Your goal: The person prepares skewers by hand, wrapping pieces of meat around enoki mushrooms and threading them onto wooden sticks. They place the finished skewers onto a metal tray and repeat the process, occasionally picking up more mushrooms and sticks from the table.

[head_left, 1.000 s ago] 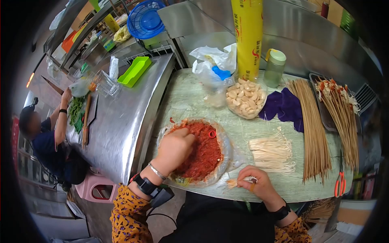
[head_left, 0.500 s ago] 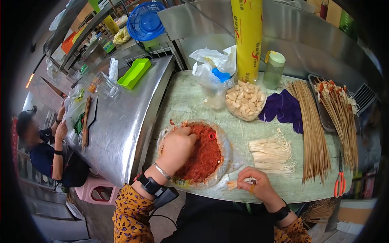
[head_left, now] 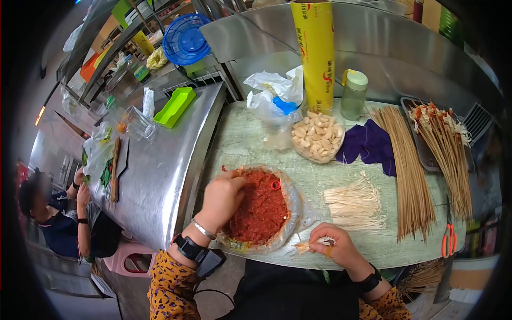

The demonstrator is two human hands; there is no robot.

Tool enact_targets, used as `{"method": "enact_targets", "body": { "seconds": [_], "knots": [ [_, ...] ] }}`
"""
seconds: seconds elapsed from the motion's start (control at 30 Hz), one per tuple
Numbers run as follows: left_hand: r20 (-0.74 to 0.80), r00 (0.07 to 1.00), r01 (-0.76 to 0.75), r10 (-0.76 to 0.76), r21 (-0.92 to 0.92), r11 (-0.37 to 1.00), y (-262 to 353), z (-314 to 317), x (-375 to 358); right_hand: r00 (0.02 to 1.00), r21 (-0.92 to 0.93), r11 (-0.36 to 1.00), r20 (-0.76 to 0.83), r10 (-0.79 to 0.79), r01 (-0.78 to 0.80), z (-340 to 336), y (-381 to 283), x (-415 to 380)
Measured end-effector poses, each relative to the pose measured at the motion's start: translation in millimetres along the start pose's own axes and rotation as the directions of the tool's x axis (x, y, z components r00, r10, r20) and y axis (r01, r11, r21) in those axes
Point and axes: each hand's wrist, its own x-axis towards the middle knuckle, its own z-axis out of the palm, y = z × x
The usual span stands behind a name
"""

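A plastic-lined bowl of red chili paste (head_left: 258,216) sits in front of me, with a small red ring (head_left: 276,185) on its surface. My left hand (head_left: 223,194) is over the bowl's left side, fingers bent together at the paste; their tips are hidden, so what they hold cannot be made out. Near the table's front edge my right hand (head_left: 333,244) pinches a small bunch of enoki mushrooms (head_left: 303,247), its reddish end pointing left. A larger pile of pale enoki mushrooms (head_left: 354,205) lies just beyond that hand.
Behind stand peeled garlic (head_left: 318,136), a yellow film roll (head_left: 314,58) and a bottle (head_left: 354,96). To the right are a purple cloth (head_left: 368,146), bare skewers (head_left: 408,176), filled skewers (head_left: 440,141) and scissors (head_left: 448,240). Another person (head_left: 66,218) works beside the steel table (head_left: 160,170).
My left hand has shifted a little left toward the bowl's rim. My right hand keeps its pinch on the enoki bunch. The view has tilted slightly, and the other person's hands have moved lower.
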Motion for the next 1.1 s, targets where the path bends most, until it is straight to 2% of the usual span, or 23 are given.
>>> {"method": "enact_targets", "body": {
  "seconds": [0.17, 0.33, 0.4, 0.43, 0.5, 0.57, 0.67, 0.8, 1.1],
  "knots": [
    [0.13, 0.989, -0.085, 0.075, 0.078, 0.993, 21.1, 15.2, 5.2, 1.0, 0.007, 1.0, 0.002, -0.002, 0.002, 0.1, 0.6, 0.0],
    [0.111, 0.992, -0.08, 0.065, 0.135, 0.988, 26.2, 21.8, 11.9, 1.0, 0.018, 1.0, 0.006, 0.006, -0.006, -0.6, 0.1, -0.3],
    [0.174, 0.983, 0.049, -0.056, 0.046, 0.998, 28.7, 14.8, 14.0, 1.0, 0.015, 1.0, 0.002, 0.01, -0.01, -1.2, 1.0, -0.8],
    [0.177, 0.983, 0.047, -0.054, 0.045, 0.998, 24.9, 15.3, 14.3, 1.0, 0.028, 0.999, 0.0, 0.02, -0.02, -0.4, -0.3, -1.0],
    [0.175, 0.977, 0.151, -0.119, -0.187, 0.971, 13.3, 16.0, 12.7, 1.0, 0.043, 0.999, -0.002, 0.031, -0.031, -0.5, -0.3, -0.8],
    [0.152, 0.978, 0.178, -0.145, -0.225, 0.958, 7.3, 8.1, 9.0, 1.0, 0.029, 0.999, 0.003, 0.021, -0.021, -0.9, 0.2, -0.5],
    [0.137, 0.971, 0.209, -0.198, -0.068, 0.976, -2.4, -1.3, -1.2, 1.0, 0.004, 1.0, 0.005, 0.018, -0.018, -1.6, 1.2, -0.2],
    [0.112, 0.97, 0.219, -0.217, -0.008, 0.976, -11.9, -4.9, -10.3, 1.0, -0.007, 1.0, 0.011, 0.016, -0.016, -1.9, 1.5, 0.6],
    [0.05, 0.985, 0.148, -0.162, 0.22, 0.964, -9.5, -9.8, 0.2, 1.0, 0.034, 0.999, 0.018, 0.014, -0.014, -1.7, 1.4, 1.3]
  ]
}}
